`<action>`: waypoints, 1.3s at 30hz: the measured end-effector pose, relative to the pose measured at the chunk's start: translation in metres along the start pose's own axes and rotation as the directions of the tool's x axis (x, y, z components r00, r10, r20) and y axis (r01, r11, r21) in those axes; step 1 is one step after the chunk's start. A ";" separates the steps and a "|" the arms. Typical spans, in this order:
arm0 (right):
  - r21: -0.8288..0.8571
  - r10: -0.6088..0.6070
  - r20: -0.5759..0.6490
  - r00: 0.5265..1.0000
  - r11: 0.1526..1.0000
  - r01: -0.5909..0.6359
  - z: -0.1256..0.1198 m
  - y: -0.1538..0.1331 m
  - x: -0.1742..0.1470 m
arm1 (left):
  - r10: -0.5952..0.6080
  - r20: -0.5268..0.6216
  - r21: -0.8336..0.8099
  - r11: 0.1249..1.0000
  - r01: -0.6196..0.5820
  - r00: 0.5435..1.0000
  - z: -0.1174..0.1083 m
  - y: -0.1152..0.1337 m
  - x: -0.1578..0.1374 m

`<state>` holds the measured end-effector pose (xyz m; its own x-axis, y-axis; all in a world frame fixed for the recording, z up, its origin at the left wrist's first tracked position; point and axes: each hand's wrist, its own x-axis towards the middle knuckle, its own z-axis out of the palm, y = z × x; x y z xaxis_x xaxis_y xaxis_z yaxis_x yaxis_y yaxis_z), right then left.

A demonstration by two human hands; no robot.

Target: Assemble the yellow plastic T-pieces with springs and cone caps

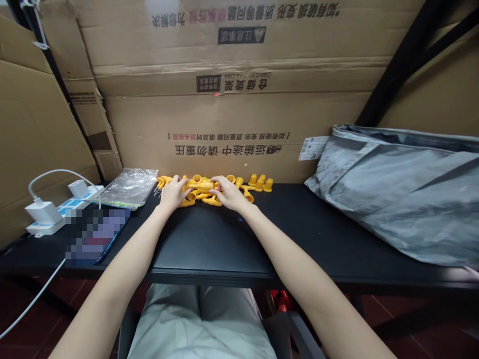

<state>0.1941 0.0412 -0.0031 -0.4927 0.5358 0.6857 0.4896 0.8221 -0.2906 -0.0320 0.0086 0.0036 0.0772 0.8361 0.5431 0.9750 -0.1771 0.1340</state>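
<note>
Yellow plastic all along the far side of this black table (209, 244) tbh, a pile of yellow parts (211, 201) by the cardboard wall (239, 117). One yellow piece (202, 186) is btwn both hands, over the middle of the pile. Left hand (172, 193) has thumb + fingers closed on its L end, right hand (228, 194) pinches the R end, gap no wider than the piece. Can't tell its exact shape, too small from here.

Imo main risk = a slip. If one pinch loosens or the hands twist unevenly, it could drop among the lookalikes & be a pain to find. Right hand could also knock the upright yellow cups (268, 185) if it swings out, b/c they're near.

Room-wise: cardboard's just behind, so not much reach fwd. Clear plastic bag (130, 188) sits just beside the pile on the L, then power strip (69, 204) & dark flat device (99, 237), so a wide L elbow might catch those. R side has a stretch of tabletop before the big grey bag (392, 199). Front edge is well apart from the parts, so decent space for pulling stuff closer.
</note>
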 end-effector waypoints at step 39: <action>-0.484 -0.067 0.124 0.990 0.867 0.119 -0.009 -0.032 0.005 | 0.055 0.029 -0.166 0.985 -0.049 0.998 0.003 0.014 -0.003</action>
<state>0.1822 0.0155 0.0155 -0.6097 0.4994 0.6155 0.7141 0.6831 0.1531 -0.0179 0.0048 0.0017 0.1366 0.8398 0.5255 0.9218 -0.3021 0.2431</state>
